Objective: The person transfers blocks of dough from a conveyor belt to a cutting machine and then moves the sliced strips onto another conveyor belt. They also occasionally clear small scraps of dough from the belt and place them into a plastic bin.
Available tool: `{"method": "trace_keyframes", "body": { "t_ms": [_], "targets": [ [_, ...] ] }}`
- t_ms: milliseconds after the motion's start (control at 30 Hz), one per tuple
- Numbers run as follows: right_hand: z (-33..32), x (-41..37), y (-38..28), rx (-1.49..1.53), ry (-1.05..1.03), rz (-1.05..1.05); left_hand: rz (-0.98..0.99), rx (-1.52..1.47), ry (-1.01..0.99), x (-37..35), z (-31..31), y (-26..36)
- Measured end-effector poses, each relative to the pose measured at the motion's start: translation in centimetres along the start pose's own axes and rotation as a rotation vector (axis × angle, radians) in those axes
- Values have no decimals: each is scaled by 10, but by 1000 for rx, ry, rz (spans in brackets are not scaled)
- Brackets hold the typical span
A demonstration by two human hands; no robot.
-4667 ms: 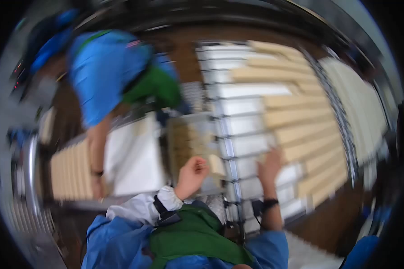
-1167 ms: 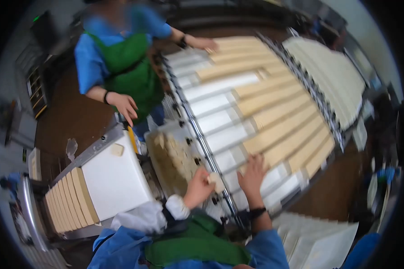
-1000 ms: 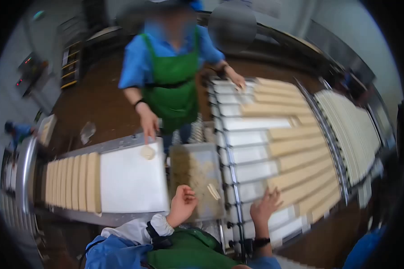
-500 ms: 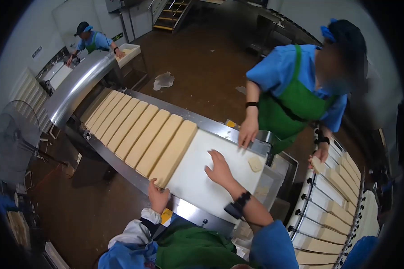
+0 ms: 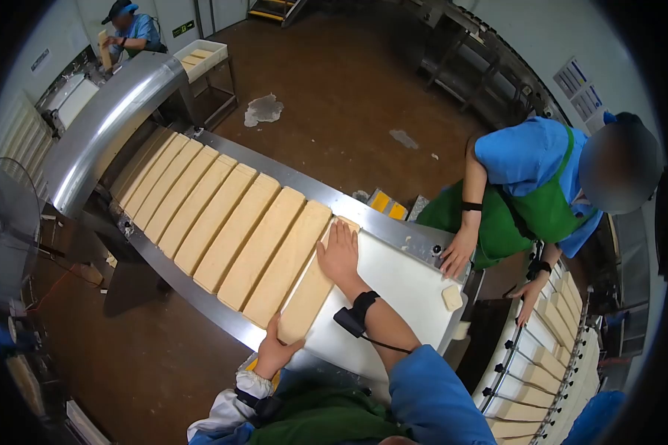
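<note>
the long, pale tan, rectangular slab with a flat top [image 5: 304, 305] lies crosswise on a white, flat-topped, steel-edged conveyor [image 5: 404, 297], as the last of a row of similar pale tan slabs [image 5: 263, 248] set side by side. the person's right hand [image 5: 339, 252] is unclenched and laid palm down over the slab's far end, fingers straight and close together. the left hand [image 5: 276, 350] is at the near end, thumb and fingers apart around its corner; whether it grips there cannot be told. a black wristband with a small box [image 5: 355, 314] sits on the right wrist. the row runs up to a curved, shiny metal hood [image 5: 119, 122]. a small, pale, squarish piece [image 5: 452, 298] lies on the white surface near its other end. beside it, a co-worker in a blue shirt and green apron [image 5: 531, 182] has one hand [image 5: 460, 252] at the steel edge and the other [image 5: 528, 300] by a second conveyor bearing tan strips [image 5: 545, 356].
</note>
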State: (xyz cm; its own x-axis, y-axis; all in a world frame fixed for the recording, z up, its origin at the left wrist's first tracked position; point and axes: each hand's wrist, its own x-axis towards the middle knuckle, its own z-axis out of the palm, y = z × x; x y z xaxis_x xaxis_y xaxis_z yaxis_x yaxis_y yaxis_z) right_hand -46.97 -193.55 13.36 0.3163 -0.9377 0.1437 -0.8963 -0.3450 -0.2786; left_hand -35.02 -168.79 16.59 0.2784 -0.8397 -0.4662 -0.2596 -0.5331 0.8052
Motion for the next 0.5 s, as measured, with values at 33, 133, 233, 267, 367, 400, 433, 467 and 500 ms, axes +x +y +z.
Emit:
{"method": "trace_keyframes", "body": {
  "t_ms": [33, 133, 233, 267, 367, 400, 433, 467, 500],
  "targets": [
    [-5, 5, -2, -18, 30, -5, 47, -14, 36, 2, 2, -4],
    [-36, 37, -14, -87, -181, 193, -128, 84, -68, 6, -10, 27],
    [-35, 45, -10, -169, -234, 282, -48, 166, -50, 15, -5, 18],
    [-41, 40, -3, -158, -241, 297, -29, 210, -70, 16, -1, 17],
    [-56, 2, 45, -153, -211, 392, 12, 357, -176, 15, -1, 25],
    [-65, -21, 64, -188, -150, 431, 30, 407, -241, 12, -1, 40],
    [-78, -46, 82, -226, -88, 469, 48, 454, -304, 12, 0, 52],
    [-94, -69, 100, -167, -164, 609, 149, 449, -316, 12, 5, 50],
    [-111, -93, 115, -106, -242, 751, 210, 507, -328, 14, 11, 48]
  ]
}}
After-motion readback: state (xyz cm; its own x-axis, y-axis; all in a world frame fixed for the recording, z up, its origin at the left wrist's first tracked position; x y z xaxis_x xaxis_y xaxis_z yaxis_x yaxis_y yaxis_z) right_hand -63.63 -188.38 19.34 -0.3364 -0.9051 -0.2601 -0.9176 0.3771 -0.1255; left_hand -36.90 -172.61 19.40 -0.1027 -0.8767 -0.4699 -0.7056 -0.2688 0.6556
